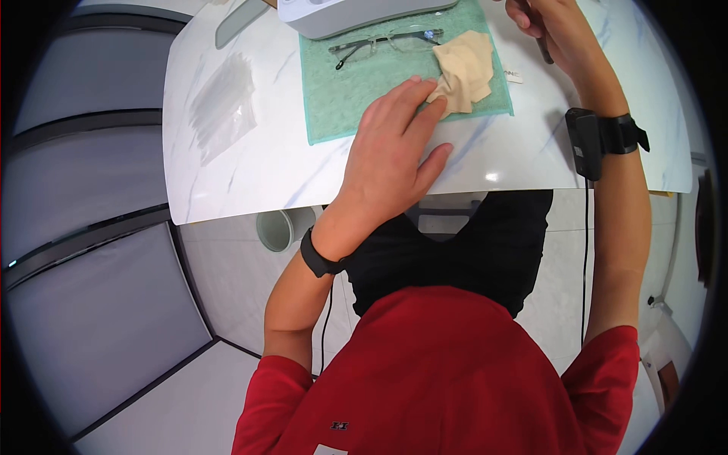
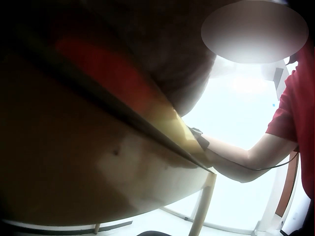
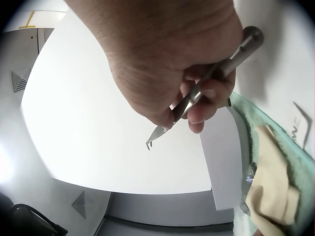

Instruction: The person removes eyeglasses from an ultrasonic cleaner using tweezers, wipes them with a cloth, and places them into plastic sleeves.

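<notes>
My left hand (image 1: 394,144) lies palm down over the front of a green towel (image 1: 326,110), its fingers extended and fingertips at the edge of a crumpled beige cloth (image 1: 464,68). Behind that cloth, a pair of eyeglasses (image 1: 364,50) rests on the towel with its temples folded. Away to the right, my right hand (image 1: 561,34) is raised over the white table. Curled fingers there grip metal tweezers (image 3: 241,49), whose thin bent tips point away from the hand with nothing between them. The left wrist view shows mostly the table's underside (image 2: 123,172); the left hand's fingers are hidden there.
A white box-shaped appliance (image 1: 364,15) stands at the towel's back edge. Clear plastic sleeves (image 1: 224,110) lie on the left of the table (image 1: 273,178), near a grey flat-ended object (image 1: 241,23). A small printed tag (image 1: 514,76) sits beside the towel. Below is a round bin (image 1: 274,230).
</notes>
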`<action>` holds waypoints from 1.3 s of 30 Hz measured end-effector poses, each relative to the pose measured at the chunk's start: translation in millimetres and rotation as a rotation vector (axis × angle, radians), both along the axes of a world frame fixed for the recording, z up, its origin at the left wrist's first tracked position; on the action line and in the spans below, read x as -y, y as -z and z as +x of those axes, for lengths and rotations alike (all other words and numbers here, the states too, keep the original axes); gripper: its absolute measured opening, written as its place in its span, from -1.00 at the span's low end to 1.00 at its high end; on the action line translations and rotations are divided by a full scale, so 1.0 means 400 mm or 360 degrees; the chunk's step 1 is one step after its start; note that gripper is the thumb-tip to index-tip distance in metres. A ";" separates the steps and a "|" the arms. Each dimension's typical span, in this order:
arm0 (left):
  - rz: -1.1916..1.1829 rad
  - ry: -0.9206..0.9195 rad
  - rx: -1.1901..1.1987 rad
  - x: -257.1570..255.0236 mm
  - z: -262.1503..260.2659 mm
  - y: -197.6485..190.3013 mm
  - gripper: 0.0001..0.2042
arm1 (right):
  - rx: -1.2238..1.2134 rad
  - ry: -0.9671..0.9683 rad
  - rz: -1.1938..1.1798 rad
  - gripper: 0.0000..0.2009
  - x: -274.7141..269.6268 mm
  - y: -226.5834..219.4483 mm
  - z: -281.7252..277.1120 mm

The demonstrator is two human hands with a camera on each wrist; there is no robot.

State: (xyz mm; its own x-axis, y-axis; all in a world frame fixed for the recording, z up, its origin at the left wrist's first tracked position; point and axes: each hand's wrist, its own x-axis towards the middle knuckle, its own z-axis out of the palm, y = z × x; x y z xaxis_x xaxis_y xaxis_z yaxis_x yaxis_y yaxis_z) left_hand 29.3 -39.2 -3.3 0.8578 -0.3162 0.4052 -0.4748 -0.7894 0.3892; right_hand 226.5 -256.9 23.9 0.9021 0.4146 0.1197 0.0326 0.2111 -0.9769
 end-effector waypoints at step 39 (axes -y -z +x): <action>-0.0093 -0.0012 -0.0034 -0.004 -0.011 -0.006 -0.56 | 0.0009 0.0014 -0.0130 -0.75 -0.005 -0.021 -0.020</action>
